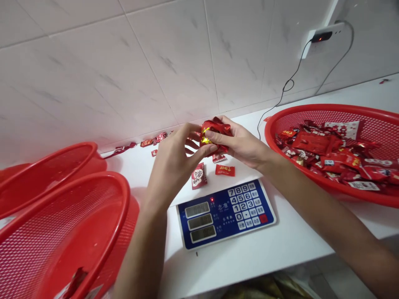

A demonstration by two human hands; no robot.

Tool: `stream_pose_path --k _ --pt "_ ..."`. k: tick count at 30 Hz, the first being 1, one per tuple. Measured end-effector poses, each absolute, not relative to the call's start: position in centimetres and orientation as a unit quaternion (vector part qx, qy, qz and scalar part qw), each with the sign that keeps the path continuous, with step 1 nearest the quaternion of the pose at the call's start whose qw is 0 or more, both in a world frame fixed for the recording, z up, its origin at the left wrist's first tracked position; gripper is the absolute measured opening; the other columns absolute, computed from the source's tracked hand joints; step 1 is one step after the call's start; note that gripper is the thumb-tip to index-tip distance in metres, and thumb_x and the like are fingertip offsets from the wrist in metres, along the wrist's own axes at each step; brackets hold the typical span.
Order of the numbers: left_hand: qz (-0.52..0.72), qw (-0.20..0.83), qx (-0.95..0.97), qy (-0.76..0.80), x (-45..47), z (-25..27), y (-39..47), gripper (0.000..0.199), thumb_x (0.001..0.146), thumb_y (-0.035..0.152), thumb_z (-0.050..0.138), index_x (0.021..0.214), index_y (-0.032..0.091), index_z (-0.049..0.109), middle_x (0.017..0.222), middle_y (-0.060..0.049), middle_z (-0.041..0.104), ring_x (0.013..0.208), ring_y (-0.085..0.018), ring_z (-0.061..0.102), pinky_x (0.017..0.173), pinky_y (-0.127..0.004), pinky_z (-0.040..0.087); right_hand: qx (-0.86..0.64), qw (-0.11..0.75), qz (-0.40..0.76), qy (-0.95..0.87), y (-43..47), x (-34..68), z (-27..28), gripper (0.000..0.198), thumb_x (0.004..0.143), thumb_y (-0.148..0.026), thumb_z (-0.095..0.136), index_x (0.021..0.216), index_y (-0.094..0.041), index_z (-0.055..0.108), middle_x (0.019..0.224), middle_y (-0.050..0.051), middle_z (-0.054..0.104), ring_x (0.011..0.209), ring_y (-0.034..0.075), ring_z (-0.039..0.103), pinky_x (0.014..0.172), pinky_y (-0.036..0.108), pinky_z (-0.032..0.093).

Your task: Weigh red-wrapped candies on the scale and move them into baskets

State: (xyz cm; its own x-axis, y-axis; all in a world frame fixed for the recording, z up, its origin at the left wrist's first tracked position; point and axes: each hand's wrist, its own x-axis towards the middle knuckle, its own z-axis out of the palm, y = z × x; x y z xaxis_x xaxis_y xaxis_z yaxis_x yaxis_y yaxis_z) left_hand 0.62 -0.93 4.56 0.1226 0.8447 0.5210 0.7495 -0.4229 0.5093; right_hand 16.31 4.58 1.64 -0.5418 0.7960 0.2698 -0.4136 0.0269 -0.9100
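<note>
A crinkled, shiny packet, red foil with a gold patch, was held above the scale's smooth white plate. The right hand was partly closed, pinching the packet between its thumb, laid across the front, and fingers behind; the left hand was loosely curled, its thumb against the lower edge and its fingers at the left side. On the plate lay a flat, dark red sweet with pale lettering and a narrow, bright red sweet. The scale's flat blue panel carried white square keys and three grey displays. To the right, a mesh-walled oval plastic basket was heaped with glossy wrapped sweets; two similar baskets, the near one and the far one, stood at the left. Bare white tabletop ran in front of the panel to the table's edge, and a narrow strip behind the hands met the tiled wall. The left fingertips were partly hidden by the packet, and its far side was out of sight. A third sweet showed only partly below the hands, the display digits were faint, and all three baskets were cut off by the frame.
</note>
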Motion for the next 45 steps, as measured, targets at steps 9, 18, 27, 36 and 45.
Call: stream_pose_path --k 9,18,27,36,45 --pt "0.382 0.066 0.744 0.544 -0.1 4.6 -0.6 0.023 0.083 0.023 0.077 0.102 0.020 0.066 0.098 -0.003 0.071 0.085 -0.017 0.066 0.065 -0.025 0.052 -0.180 0.427 0.682 -0.565 4.7 16.7 1.6 0.045 0.072 -0.039 0.086 0.098 -0.021 0.055 0.094 -0.001 0.065 0.080 0.014 0.063 0.069 0.029 0.055" --pt "0.423 0.138 0.709 0.547 -0.3 3.6 0.5 0.020 0.080 0.018 0.072 0.097 0.019 0.062 0.090 -0.002 0.070 0.080 -0.016 0.067 0.067 -0.027 0.055 -0.182 0.425 0.701 -0.544 5.5 16.6 0.7 0.047 0.073 -0.023 0.086 0.107 -0.023 0.053 0.103 0.002 0.068 0.088 0.016 0.068 0.076 0.030 0.060" --pt "0.366 0.167 0.652 0.642 -2.3 3.3 1.6 0.031 0.076 0.030 0.079 0.098 0.022 0.059 0.087 -0.003 0.074 0.073 -0.021 0.070 0.062 -0.032 0.053 -0.309 0.525 0.625 -0.489 6.5 17.7 2.4 0.025 0.090 0.004 0.052 0.099 -0.020 0.053 0.085 -0.003 0.059 0.075 0.009 0.065 0.067 0.022 0.061" --pt "0.467 0.081 0.686 0.551 -2.2 5.8 -1.1 0.017 0.082 0.026 0.076 0.096 0.020 0.068 0.092 -0.001 0.077 0.090 -0.015 0.073 0.074 -0.024 0.056 -0.279 0.551 0.607 -0.501 5.9 17.7 2.9 0.025 0.088 0.001 0.055 0.099 -0.021 0.053 0.084 -0.004 0.058 0.077 0.009 0.064 0.071 0.024 0.061" --pt "0.484 0.030 0.696 0.530 -1.8 6.2 -2.1 0.013 0.082 0.019 0.079 0.092 0.022 0.070 0.083 0.007 0.076 0.081 -0.007 0.072 0.071 -0.013 0.055 -0.272 0.541 0.582 -0.543 6.1 17.8 2.4 0.024 0.083 -0.006 0.058 0.100 -0.022 0.053 0.091 -0.002 0.058 0.084 0.013 0.066 0.081 0.033 0.061"
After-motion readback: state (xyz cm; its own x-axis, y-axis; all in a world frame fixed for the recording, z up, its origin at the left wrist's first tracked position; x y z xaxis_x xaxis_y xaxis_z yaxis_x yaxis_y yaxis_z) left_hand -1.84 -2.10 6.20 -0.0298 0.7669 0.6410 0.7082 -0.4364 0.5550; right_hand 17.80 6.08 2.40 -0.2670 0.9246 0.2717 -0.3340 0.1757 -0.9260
